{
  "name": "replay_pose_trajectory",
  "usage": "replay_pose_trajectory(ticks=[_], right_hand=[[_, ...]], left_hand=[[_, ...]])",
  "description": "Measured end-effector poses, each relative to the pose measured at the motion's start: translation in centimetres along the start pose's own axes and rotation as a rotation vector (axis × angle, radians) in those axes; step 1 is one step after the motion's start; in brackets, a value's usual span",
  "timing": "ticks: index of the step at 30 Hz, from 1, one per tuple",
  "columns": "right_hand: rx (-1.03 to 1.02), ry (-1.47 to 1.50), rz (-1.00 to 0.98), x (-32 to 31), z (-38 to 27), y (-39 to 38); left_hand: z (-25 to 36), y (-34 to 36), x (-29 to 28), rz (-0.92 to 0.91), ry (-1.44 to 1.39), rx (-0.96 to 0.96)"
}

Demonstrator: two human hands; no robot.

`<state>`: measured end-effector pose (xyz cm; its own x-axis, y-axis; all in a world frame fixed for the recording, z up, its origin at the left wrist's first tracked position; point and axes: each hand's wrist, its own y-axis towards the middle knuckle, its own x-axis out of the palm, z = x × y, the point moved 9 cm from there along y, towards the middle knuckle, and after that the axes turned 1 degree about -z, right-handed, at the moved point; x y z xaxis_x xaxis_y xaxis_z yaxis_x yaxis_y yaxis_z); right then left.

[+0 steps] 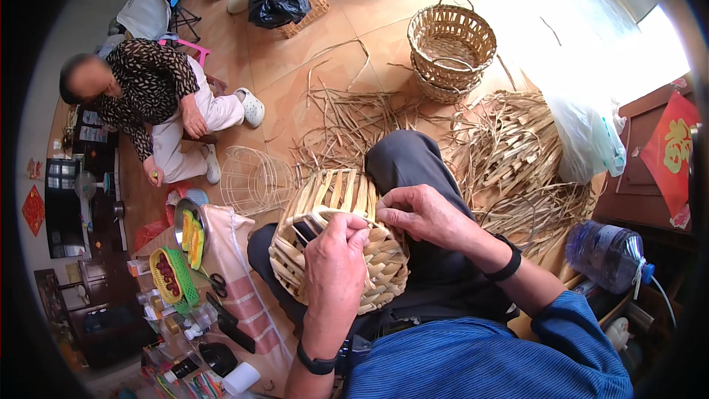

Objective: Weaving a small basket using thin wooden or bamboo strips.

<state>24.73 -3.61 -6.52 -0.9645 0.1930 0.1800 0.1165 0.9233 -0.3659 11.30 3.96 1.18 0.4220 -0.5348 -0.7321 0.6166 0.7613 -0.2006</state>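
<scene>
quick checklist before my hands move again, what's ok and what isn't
1. Part-woven basket supported: ok, it rests on the lap.
2. Both hands at the work: ok, the left hand and right hand are both at the basket.
3. Firm pinch on a strip: cannot tell, the fingers hide what they hold.
4. Spare strips nearby: ok, a pile lies on the floor beyond the lap, to the right.
5. Floor tidy: not ok, loose strips are scattered across it.
6. Scissors off the lap: ok, they lie on the table at left.
</scene>
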Motion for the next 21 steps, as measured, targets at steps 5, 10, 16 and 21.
replay_pose_trajectory(ticks=[5,10,16,21], right_hand=[[-0.177,-0.281,0.033,-0.3,0.1,0.5],[-0.076,-0.028,-0.088,0.5,1.6,1.4],[0.167,0.197,-0.182,1.0,3.2,1.5],[-0.143,-0.068,0.113,-1.3,1.7,0.8]], left_hand=[[1.8,0.2,-0.5,-0.006,0.089,0.093],[1.5,0.2,0.1,-0.087,0.156,0.086],[2.5,0.3,0.2,-0.085,0.231,0.225],[2.2,-0.2,-0.3,-0.015,0.109,0.252]])
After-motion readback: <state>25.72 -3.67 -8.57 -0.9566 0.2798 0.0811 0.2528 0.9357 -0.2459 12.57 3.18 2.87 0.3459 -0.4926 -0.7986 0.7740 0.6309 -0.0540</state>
